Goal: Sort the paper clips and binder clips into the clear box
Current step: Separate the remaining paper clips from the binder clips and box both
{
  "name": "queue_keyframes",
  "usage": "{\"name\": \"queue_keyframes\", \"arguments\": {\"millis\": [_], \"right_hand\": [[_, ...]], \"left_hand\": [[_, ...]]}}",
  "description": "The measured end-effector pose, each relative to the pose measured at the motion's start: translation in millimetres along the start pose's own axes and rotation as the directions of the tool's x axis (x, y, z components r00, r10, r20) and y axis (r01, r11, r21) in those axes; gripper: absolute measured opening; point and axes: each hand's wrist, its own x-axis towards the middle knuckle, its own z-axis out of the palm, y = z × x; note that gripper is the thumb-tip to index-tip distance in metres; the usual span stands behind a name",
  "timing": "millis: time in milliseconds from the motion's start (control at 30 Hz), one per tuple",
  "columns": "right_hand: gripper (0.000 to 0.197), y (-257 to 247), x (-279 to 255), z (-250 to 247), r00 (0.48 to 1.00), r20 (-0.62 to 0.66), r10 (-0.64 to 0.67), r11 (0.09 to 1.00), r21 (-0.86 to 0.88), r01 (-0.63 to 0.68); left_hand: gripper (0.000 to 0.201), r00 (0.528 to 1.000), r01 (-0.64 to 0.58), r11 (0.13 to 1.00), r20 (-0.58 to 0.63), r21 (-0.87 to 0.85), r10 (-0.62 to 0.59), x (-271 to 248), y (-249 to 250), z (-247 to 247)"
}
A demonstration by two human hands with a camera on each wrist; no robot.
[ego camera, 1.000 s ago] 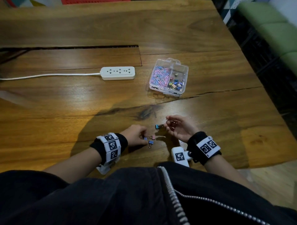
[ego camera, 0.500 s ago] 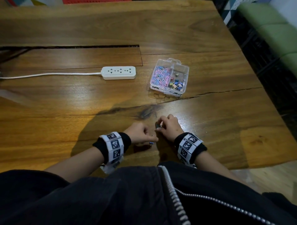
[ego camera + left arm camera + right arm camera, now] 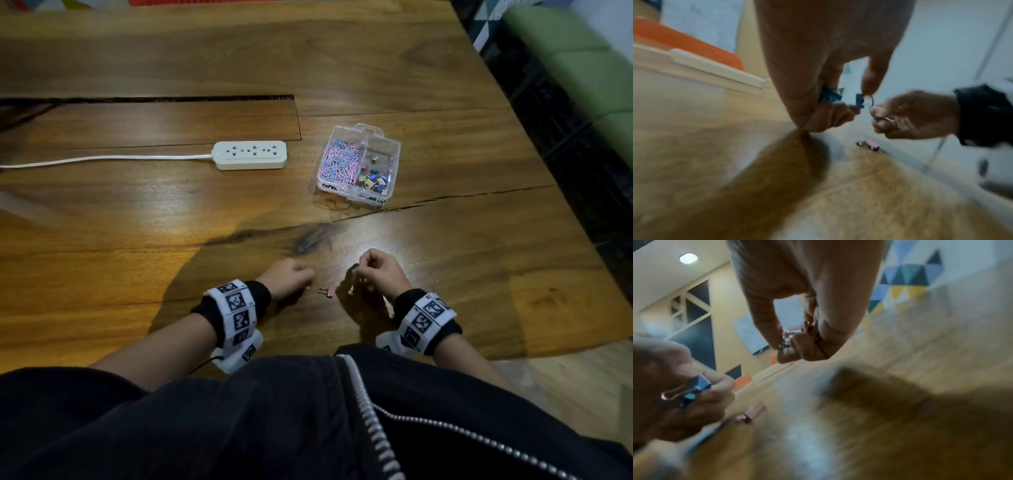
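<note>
A clear box (image 3: 359, 166) sits mid-table, with pastel paper clips on its left side and binder clips on its right. One pink binder clip (image 3: 327, 292) lies on the wood between my hands; it also shows as the pink clip (image 3: 869, 145) and the pink clip (image 3: 753, 413) in the wrist views. My left hand (image 3: 291, 275) curls round blue binder clips (image 3: 840, 97), seen again as blue clips (image 3: 694, 389). My right hand (image 3: 375, 270) pinches a binder clip (image 3: 789, 337) by its wire handles, its body hidden by the fingers.
A white power strip (image 3: 250, 155) with its cable lies left of the box. A dark slot (image 3: 147, 99) runs across the wooden table (image 3: 445, 240). The table's right edge drops to a green seat (image 3: 582, 68).
My hands met over the loose clips, then drew apart and lifted slightly. Each came away holding clips, leaving only the pink one on the wood.
</note>
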Motion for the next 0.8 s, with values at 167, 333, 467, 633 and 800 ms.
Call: {"name": "queue_keyframes", "arguments": {"millis": [167, 333, 467, 633, 800], "right_hand": [[0.024, -7, -10, 6, 0.962, 0.222, 0.16, 0.952, 0.222, -0.21], [0.026, -4, -15, 26, 0.979, 0.151, 0.134, 0.973, -0.207, -0.101], [0.031, -6, -17, 37, 0.995, 0.075, -0.059, 0.66, -0.746, 0.095], [0.023, -2, -15, 40, 0.98, 0.112, -0.163, 0.474, -0.863, 0.178], [0.025, 4, -10, 34, 0.969, 0.197, -0.152, 0.419, -0.875, 0.243]], "left_hand": [[0.028, 0.997, 0.041, 0.729, 0.075, -0.683, 0.015, -8, -6, -14], [0.031, 0.994, 0.106, 0.682, 0.075, -0.724, -0.075, -5, -13, -14], [0.015, 0.979, 0.19, 0.792, 0.049, -0.581, -0.199, 3, 0, -12], [0.023, 0.984, 0.171, 0.848, 0.049, -0.502, -0.17, 24, 30, -15], [0.027, 0.983, 0.13, 0.818, -0.036, -0.561, -0.181, 47, 67, -21]]}}
